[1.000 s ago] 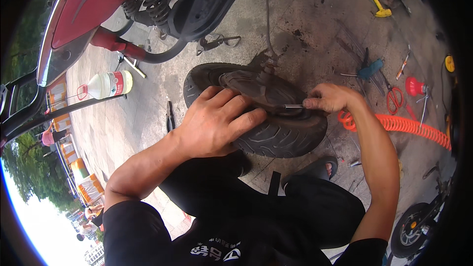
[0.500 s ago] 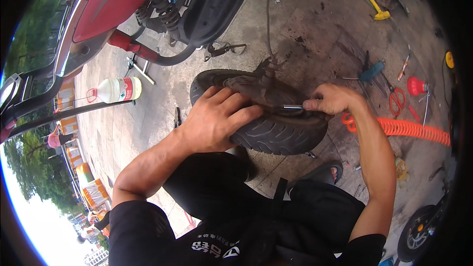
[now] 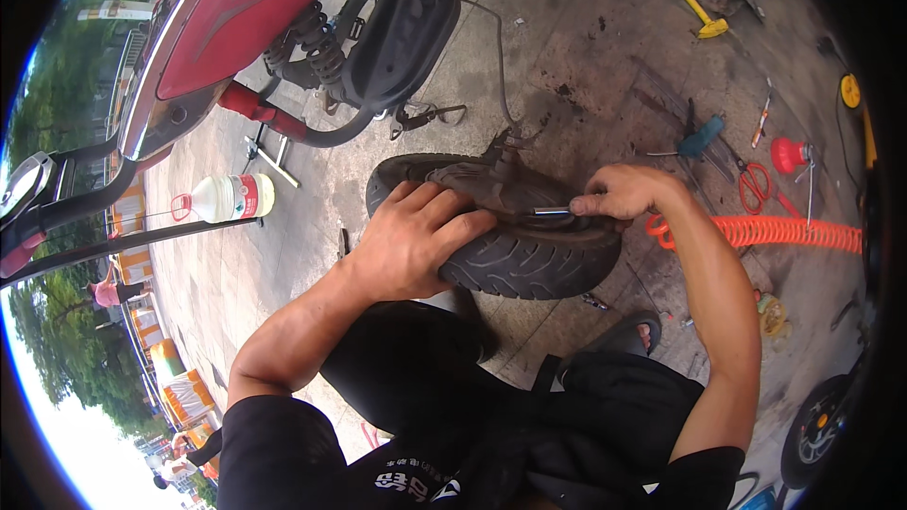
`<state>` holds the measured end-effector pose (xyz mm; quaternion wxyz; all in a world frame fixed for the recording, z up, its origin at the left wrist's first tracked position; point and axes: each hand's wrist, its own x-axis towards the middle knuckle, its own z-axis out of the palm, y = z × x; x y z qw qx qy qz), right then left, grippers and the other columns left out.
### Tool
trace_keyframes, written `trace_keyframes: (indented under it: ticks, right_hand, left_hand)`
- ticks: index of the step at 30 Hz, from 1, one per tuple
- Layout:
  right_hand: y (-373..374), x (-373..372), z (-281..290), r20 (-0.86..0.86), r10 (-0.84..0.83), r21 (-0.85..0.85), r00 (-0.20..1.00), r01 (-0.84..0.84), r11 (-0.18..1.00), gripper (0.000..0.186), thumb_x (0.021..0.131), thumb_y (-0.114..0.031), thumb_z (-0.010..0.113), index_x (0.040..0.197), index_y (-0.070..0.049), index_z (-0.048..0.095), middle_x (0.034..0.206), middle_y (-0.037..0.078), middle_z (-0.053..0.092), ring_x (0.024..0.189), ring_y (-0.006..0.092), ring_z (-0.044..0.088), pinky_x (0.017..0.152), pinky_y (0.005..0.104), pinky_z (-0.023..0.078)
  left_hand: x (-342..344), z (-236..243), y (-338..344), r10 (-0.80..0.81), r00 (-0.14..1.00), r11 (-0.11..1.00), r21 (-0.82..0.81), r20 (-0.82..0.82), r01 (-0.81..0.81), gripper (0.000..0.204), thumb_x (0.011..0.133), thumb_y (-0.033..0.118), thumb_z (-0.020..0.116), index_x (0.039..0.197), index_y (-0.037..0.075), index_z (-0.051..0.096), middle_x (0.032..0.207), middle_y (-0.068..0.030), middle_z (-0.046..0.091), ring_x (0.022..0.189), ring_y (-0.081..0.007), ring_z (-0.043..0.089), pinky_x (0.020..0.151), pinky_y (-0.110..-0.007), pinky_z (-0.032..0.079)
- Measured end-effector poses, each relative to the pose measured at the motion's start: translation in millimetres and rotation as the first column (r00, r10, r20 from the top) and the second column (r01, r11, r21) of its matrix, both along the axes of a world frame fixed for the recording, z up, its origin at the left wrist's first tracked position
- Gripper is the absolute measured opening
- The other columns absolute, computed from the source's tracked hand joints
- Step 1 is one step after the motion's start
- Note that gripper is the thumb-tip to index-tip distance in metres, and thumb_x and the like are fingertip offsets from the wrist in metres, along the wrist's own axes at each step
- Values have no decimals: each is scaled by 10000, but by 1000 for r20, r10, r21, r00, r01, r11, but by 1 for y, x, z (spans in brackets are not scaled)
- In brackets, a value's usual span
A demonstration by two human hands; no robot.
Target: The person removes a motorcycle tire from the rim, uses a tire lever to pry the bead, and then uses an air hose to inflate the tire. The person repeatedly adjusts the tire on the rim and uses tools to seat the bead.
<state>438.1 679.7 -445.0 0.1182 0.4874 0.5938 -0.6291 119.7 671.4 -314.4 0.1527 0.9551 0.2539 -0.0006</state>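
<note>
A black tyre (image 3: 529, 260) on a dusty wheel (image 3: 477, 184) lies tilted in front of my knees. Over its left part my left hand (image 3: 416, 236) is wrapped, with the fingers curled across the sidewall toward the rim. My right hand (image 3: 614, 196), at the wheel's right side, is closed on a slim shiny metal rod (image 3: 551, 212). This rod points left, lying along the gap between tyre and rim; whether its tip is under the tyre's edge I cannot tell. Some fingers of the right hand are hidden behind the tyre.
A red scooter (image 3: 227, 28) stands at upper left, with a plastic jug (image 3: 231, 198) below it. To the right lie an orange coiled hose (image 3: 784, 230), red-handled scissors (image 3: 753, 191), a teal-handled tool (image 3: 701, 136) and a yellow hammer (image 3: 699, 9). My sandalled foot (image 3: 633, 335) is near the tyre.
My right hand and the metal rod have shifted slightly left along the rim. My left hand keeps its hold on the tyre. The whole view has turned a little.
</note>
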Motion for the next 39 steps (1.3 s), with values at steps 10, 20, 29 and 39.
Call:
trace_keyframes:
  ticks: [10,20,29,39]
  right_hand:
    - [5,-1,-2,26,55,38,998,-55,998,816,899,-797,549,1044,-27,775,724,86,710,667,201,708,601,356,540]
    - [6,8,-9,92,103,172,990,-118,978,903,852,-851,544,1100,-12,768,885,194,741,849,309,728,754,443,555]
    - [2,9,-8,-18,68,112,998,-65,992,751,925,-717,601,1115,-7,755,819,137,714,756,232,677,702,407,538]
    - [0,8,-14,-36,55,140,998,-50,989,724,925,-704,616,1099,-13,745,753,82,663,692,186,653,638,367,522]
  left_hand:
    - [3,1,-1,32,999,999,-28,20,-31,700,621,188,830,1283,174,603,1177,-72,621,1091,-307,621,852,-441,480]
    - [1,-5,-1,7,999,1000,-26,43,-6,757,601,211,852,1309,186,583,1148,-62,607,1078,-302,608,885,-458,475]
    - [-2,-9,-2,8,999,1000,-29,34,-7,828,565,231,869,1335,200,566,1162,-66,596,1083,-295,602,888,-471,478]
    - [-4,-12,-4,3,1000,999,-38,21,-2,886,559,234,892,1370,204,539,1178,-70,585,1111,-296,591,909,-478,478]
